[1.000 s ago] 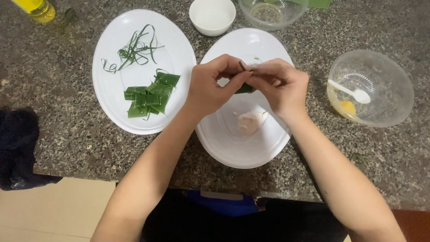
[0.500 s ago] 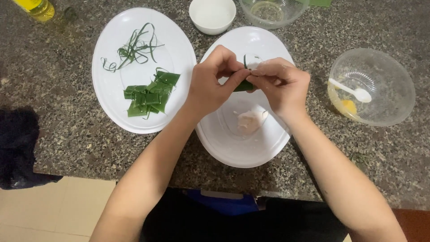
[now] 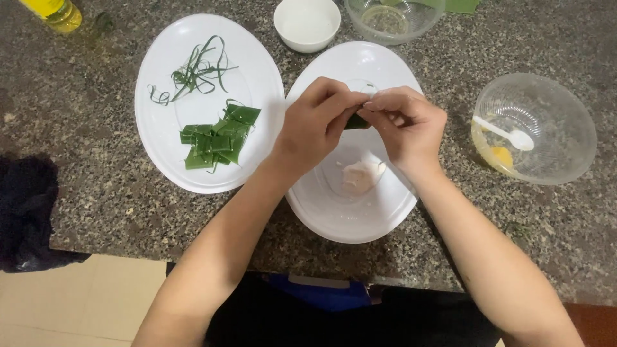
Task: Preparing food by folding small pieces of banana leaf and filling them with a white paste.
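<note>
**A:** Leaf (image 3: 355, 121) piece is pinched between both hands, right over the far half of the middle plate (image 3: 398, 212). Left hand (image 3: 315, 128) and right hand (image 3: 408, 125) fingers are both closed on it, tips meeting, so it's mostly hidden. Long axis? Can't tell.

**B:** Anything labelled around?

**A:** Yellow bottle (image 3: 54, 11) at the far left of the desk (image 3: 96, 193), label unreadable. Cut leaf squares (image 3: 218, 136) sit on the left plate (image 3: 160, 154), nearer the left hand.

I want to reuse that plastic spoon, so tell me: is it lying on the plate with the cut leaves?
No, the white plastic spoon sits inside the clear bowl at the right.
</note>
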